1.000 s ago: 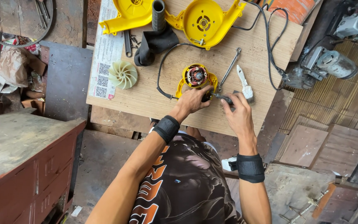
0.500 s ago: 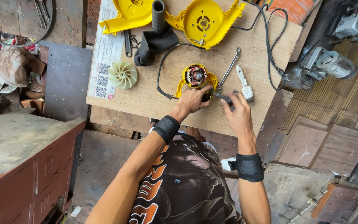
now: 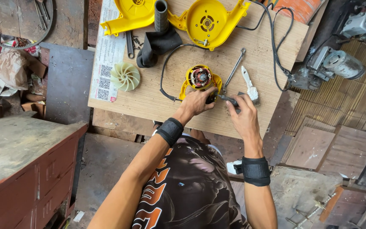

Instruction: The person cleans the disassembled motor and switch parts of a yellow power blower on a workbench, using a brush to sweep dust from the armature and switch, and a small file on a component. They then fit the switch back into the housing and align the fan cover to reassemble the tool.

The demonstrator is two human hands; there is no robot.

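One yellow motor housing (image 3: 200, 79), copper-wound.

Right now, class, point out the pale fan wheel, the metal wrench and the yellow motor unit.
pale fan wheel (image 3: 125, 76), head view, its hub.
metal wrench (image 3: 234, 69), head view, mid-shaft.
yellow motor unit (image 3: 200, 78), head view, the round motor core.

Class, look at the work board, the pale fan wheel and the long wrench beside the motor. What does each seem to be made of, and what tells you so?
Work board: apparently plywood, unfinished, with visible grain. Fan wheel: likely moulded plastic, cream, matte, with thin even blades. Wrench: probably steel, bare grey with a dull shine.
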